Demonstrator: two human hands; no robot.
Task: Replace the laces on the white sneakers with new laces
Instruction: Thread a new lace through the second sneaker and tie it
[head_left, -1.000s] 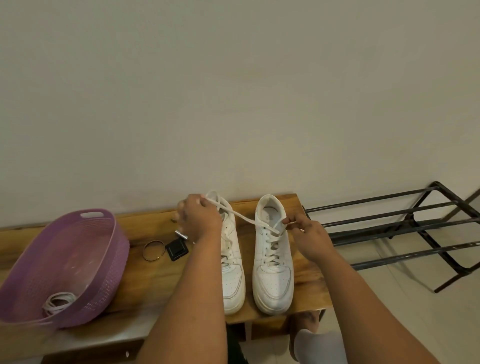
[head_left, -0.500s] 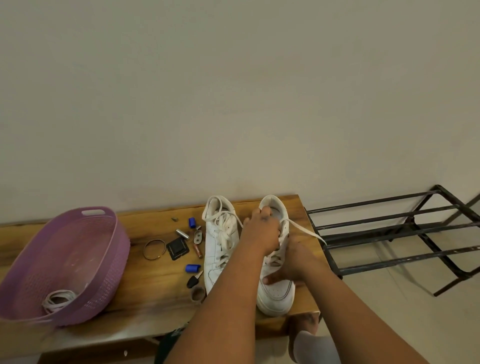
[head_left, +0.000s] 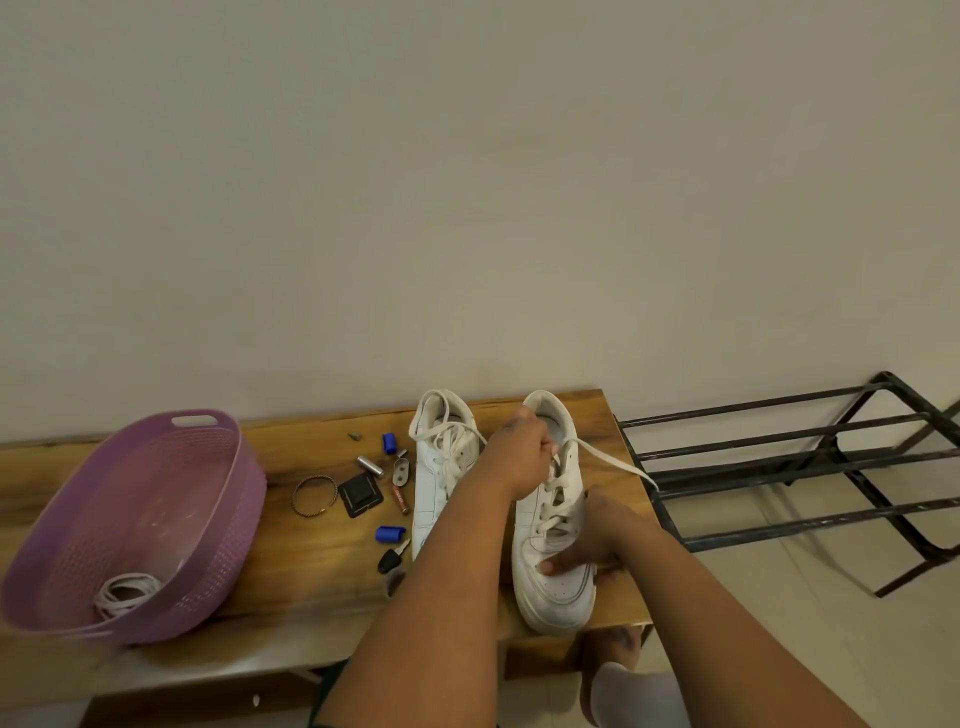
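Observation:
Two white sneakers stand side by side on the wooden bench (head_left: 291, 587), toes toward me. My left hand (head_left: 524, 457) is closed over the tongue and upper lacing of the right sneaker (head_left: 558, 587), gripping the lace there. A loose lace end (head_left: 618, 465) trails from that spot off to the right. My right hand (head_left: 587, 540) grips the right sneaker's forefoot from the right side, thumb across the toe box. The left sneaker (head_left: 434, 483) sits untouched, its laces loose and tangled at the top. A coil of white laces (head_left: 124, 592) lies in the purple basket (head_left: 208, 530).
Small items lie on the bench left of the shoes: a bangle (head_left: 314, 496), a black square piece (head_left: 360, 493), batteries, blue caps (head_left: 389, 533) and a key (head_left: 392, 558). A black metal shoe rack (head_left: 810, 467) stands right of the bench. A socked foot (head_left: 623, 691) shows below.
My left hand moved from far left of the shoes onto the right sneaker's tongue. My right hand dropped from the eyelets to the toe. The lace that was stretched leftward now trails right.

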